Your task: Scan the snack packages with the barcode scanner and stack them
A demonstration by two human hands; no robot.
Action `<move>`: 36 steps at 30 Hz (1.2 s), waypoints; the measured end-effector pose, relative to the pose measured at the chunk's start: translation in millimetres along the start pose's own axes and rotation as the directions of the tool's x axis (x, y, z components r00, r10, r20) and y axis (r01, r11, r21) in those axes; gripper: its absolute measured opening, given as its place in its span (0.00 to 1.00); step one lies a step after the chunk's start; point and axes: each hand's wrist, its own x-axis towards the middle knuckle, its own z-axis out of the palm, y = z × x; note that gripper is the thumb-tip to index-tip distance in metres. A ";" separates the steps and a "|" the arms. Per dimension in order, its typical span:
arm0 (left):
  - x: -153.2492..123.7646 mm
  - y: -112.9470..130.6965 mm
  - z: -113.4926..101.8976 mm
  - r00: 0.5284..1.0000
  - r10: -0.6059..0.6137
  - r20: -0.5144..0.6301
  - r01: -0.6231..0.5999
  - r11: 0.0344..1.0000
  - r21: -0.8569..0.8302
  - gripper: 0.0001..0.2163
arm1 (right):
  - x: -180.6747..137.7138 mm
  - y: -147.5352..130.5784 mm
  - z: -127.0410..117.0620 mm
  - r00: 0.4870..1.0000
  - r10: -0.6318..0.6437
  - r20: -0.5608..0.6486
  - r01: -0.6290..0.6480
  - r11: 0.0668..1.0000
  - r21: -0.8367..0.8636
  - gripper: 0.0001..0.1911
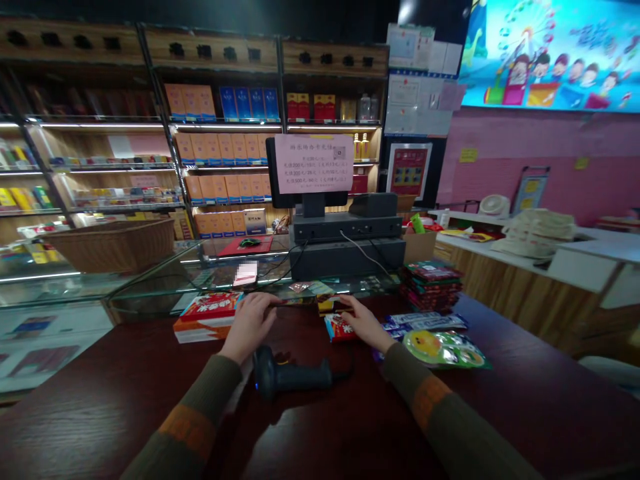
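My left hand [254, 321] is beside a red and white snack box [213, 308], fingers bent to the right. Its fingertips close at the end of a thin dark strip; what they pinch is too small to make out. My right hand [364, 323] has its fingertips on a small yellow and dark packet [327, 305] near the glass edge. Under that hand lies a red and blue snack packet [339, 329], partly covered by the fingers. Between my forearms a black barcode scanner [295, 376] rests on the dark wooden counter [320, 440].
Blue and white packets [420, 322], a green packet with a yellow duck [445, 348] and a stack of dark red packets [433, 285] lie to the right. Behind stand a glass case, a monitor [313, 167] with a pink sheet and a wicker basket [115, 243].
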 end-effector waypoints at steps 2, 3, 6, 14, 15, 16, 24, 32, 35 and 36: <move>3.7 9.1 1.3 0.999 0.009 0.047 -0.009 1.000 0.011 0.11 | -4.3 1.2 -5.3 1.000 0.014 -0.028 -0.014 1.000 -0.021 0.26; 5.1 13.9 2.1 0.997 0.011 0.070 -0.013 1.000 0.020 0.11 | -6.3 1.5 -7.7 0.999 0.023 -0.038 -0.024 0.999 -0.034 0.26; 8.2 29.3 5.7 0.990 0.009 0.139 -0.017 0.998 0.057 0.11 | -11.1 2.2 -14.0 0.997 0.042 -0.061 -0.047 0.995 -0.089 0.25; 11.0 66.5 24.6 0.946 0.050 0.320 -0.088 0.990 0.108 0.12 | -19.0 11.8 -21.3 0.993 0.055 -0.105 -0.089 0.932 -0.353 0.25; 10.8 70.4 27.4 0.940 0.048 0.338 -0.090 0.990 0.111 0.12 | -19.8 13.2 -21.4 0.993 0.057 -0.105 -0.093 0.919 -0.382 0.25; 10.5 74.1 30.5 0.932 0.050 0.359 -0.097 0.988 0.116 0.13 | -20.6 14.4 -21.5 0.993 0.059 -0.106 -0.098 0.906 -0.412 0.25; 11.4 98.5 54.7 0.882 0.050 0.469 -0.134 0.980 0.147 0.18 | -29.8 7.3 -22.4 0.988 0.107 -0.114 -0.156 0.725 -0.671 0.26; 15.0 107.1 69.3 0.857 0.018 0.516 -0.130 0.974 0.183 0.20 | -34.0 -7.1 -27.1 0.970 0.220 -0.107 -0.226 0.636 -0.738 0.26; 15.0 108.0 72.6 0.848 0.011 0.530 -0.121 0.977 0.173 0.22 | -33.7 -11.4 -29.9 0.960 0.253 -0.122 -0.258 0.620 -0.741 0.26; 14.9 108.3 73.4 0.845 0.011 0.535 -0.118 0.979 0.166 0.22 | -33.7 -12.7 -30.7 0.958 0.256 -0.127 -0.264 0.620 -0.739 0.26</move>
